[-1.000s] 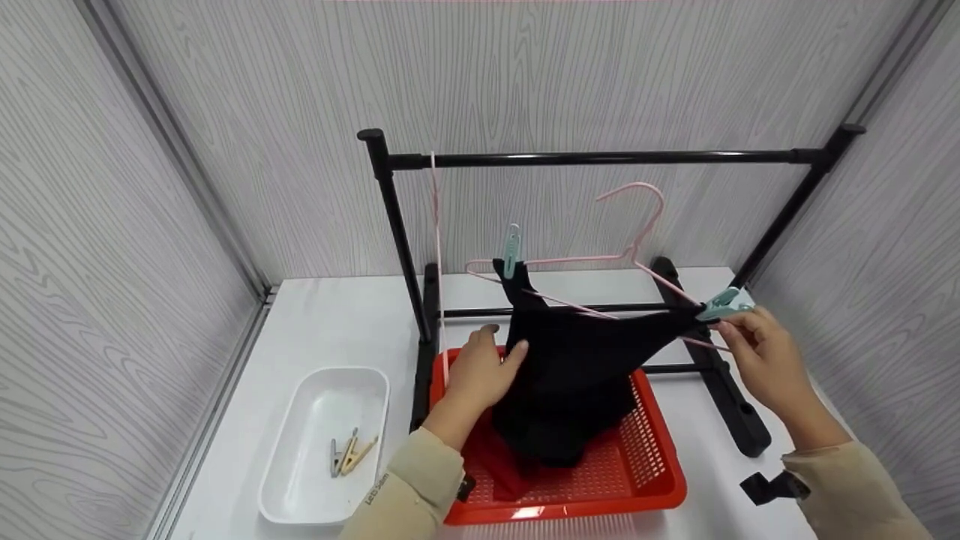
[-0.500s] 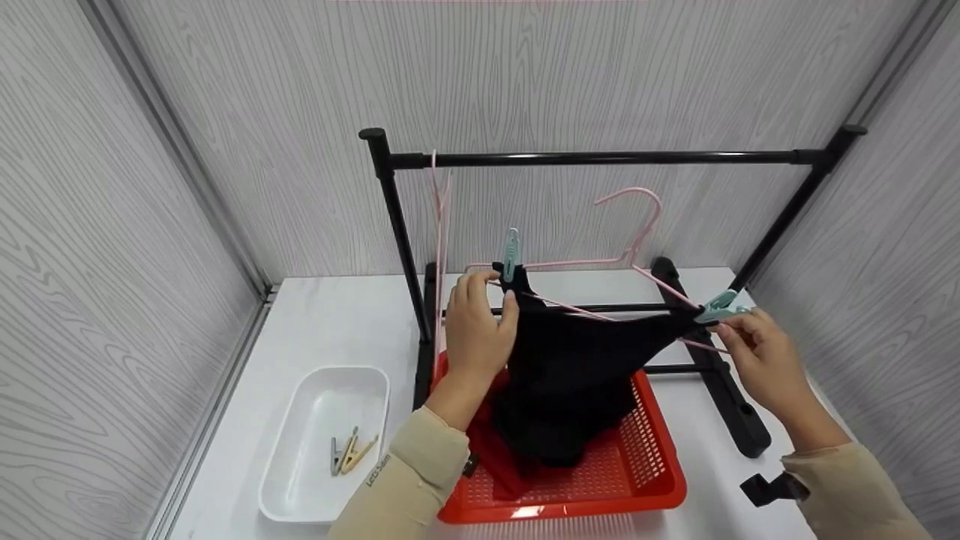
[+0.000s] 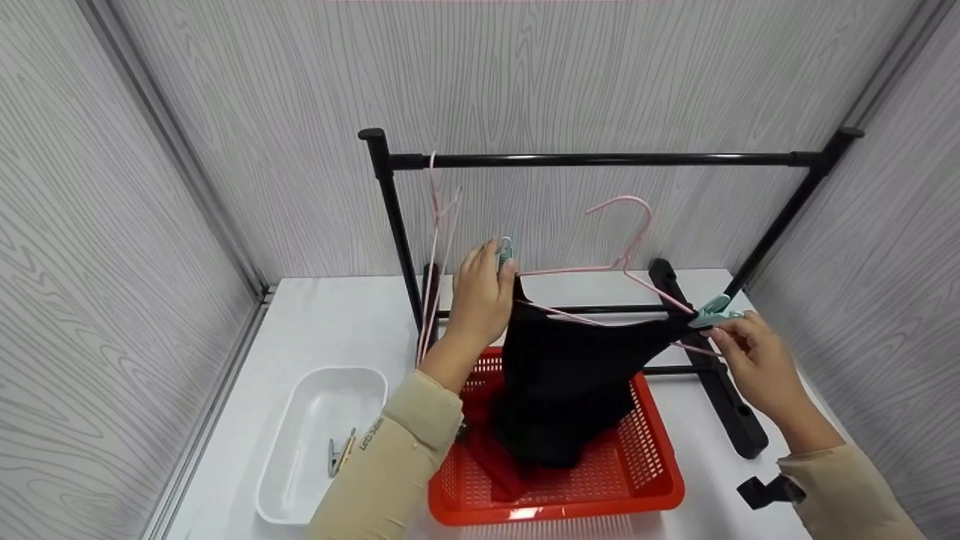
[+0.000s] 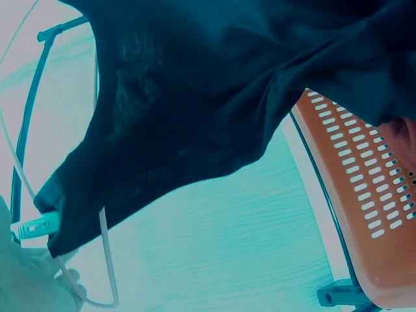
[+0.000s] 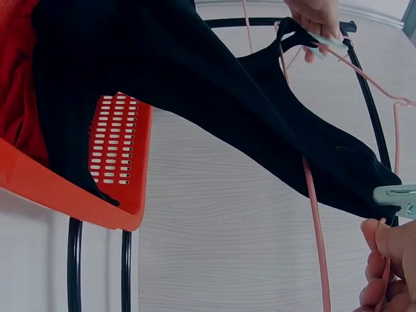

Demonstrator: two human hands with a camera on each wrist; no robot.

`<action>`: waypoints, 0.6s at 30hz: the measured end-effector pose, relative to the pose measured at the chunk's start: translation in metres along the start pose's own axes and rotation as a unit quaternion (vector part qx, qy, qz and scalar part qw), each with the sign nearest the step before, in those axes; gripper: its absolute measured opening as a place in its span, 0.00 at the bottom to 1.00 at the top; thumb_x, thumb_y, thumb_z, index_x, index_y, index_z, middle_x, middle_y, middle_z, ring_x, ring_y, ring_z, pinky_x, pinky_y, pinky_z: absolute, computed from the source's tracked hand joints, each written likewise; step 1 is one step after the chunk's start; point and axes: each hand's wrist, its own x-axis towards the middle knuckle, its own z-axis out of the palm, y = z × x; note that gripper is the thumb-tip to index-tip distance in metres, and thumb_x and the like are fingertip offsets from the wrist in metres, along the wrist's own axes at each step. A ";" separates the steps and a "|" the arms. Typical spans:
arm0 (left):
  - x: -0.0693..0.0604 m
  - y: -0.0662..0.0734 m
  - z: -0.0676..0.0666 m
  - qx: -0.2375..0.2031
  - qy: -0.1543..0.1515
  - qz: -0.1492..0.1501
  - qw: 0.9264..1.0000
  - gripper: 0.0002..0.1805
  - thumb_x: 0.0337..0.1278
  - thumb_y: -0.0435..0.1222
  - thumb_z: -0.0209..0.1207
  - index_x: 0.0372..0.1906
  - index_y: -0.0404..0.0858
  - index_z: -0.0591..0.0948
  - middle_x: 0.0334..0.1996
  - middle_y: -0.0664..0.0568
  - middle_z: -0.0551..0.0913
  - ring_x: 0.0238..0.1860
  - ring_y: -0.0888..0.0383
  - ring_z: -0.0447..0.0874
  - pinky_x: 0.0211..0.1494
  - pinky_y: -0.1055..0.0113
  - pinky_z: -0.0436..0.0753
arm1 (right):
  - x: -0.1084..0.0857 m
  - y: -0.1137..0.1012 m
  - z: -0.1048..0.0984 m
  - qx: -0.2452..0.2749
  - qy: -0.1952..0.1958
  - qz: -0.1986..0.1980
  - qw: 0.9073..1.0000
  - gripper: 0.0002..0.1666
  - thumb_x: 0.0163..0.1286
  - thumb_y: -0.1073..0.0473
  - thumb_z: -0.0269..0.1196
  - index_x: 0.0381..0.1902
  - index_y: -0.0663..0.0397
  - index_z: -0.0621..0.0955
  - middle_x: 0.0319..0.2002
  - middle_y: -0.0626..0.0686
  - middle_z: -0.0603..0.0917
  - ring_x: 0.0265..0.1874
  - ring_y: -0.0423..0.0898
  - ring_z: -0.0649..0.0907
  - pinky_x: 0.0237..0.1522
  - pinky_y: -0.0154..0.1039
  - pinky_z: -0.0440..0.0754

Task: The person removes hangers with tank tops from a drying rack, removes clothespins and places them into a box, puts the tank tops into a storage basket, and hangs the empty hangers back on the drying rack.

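A black garment [image 3: 570,367] hangs from a pink wire hanger [image 3: 574,268], its lower part down in the red basket [image 3: 660,465]. Two pale green clothespins fasten its upper corners: a left clothespin [image 3: 506,247] and a right clothespin [image 3: 716,309]. My left hand [image 3: 482,296] pinches the left clothespin between thumb and fingers, partly covering it. At the other corner, my right hand [image 3: 757,356] grips the hanger wire just beside the right clothespin, as the right wrist view shows with its fingers [image 5: 380,260] round the wire.
Behind stands a black rack [image 3: 600,160] with another pink hanger [image 3: 433,262] on its left end. A white tray [image 3: 300,420] with clothespins [image 3: 341,454] lies at left. Red cloth [image 3: 499,472] is in the basket.
My left hand has risen from the garment's left edge to the left clothespin and taken hold of it. The hanger has dipped slightly; my right hand keeps its grip.
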 end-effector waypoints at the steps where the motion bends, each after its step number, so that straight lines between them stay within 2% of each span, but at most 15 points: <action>1: 0.000 -0.001 0.000 -0.009 0.000 0.004 1.000 0.28 0.80 0.42 0.42 0.70 0.25 0.65 0.67 0.34 0.71 0.72 0.39 0.62 0.74 0.44 0.58 | 0.000 0.000 0.000 0.000 0.001 0.000 1.000 0.05 0.67 0.75 0.62 0.33 0.66 0.84 0.25 0.47 0.69 0.22 0.35 0.67 0.24 0.28 0.64; 9: 0.001 -0.006 -0.002 -0.046 0.011 0.044 0.998 0.24 0.78 0.38 0.45 0.67 0.24 0.69 0.63 0.33 0.75 0.68 0.37 0.67 0.72 0.44 0.61 | -0.001 0.000 0.000 -0.006 -0.003 0.004 1.000 0.06 0.68 0.74 0.62 0.33 0.64 0.85 0.25 0.47 0.69 0.22 0.35 0.67 0.24 0.28 0.63; 15: 0.001 -0.008 -0.002 -0.065 0.005 0.046 0.997 0.25 0.78 0.38 0.46 0.68 0.25 0.69 0.65 0.33 0.74 0.69 0.37 0.66 0.74 0.48 0.60 | -0.001 0.001 0.001 -0.001 0.001 -0.003 1.000 0.06 0.67 0.75 0.63 0.33 0.65 0.85 0.25 0.46 0.69 0.22 0.36 0.67 0.24 0.28 0.63; 18: 0.000 -0.008 -0.003 -0.072 0.002 0.047 0.996 0.25 0.77 0.38 0.48 0.68 0.26 0.69 0.62 0.34 0.75 0.67 0.38 0.69 0.73 0.48 0.63 | -0.001 0.001 0.001 0.005 0.004 -0.004 1.000 0.06 0.66 0.76 0.63 0.33 0.65 0.85 0.25 0.46 0.69 0.22 0.36 0.67 0.24 0.29 0.63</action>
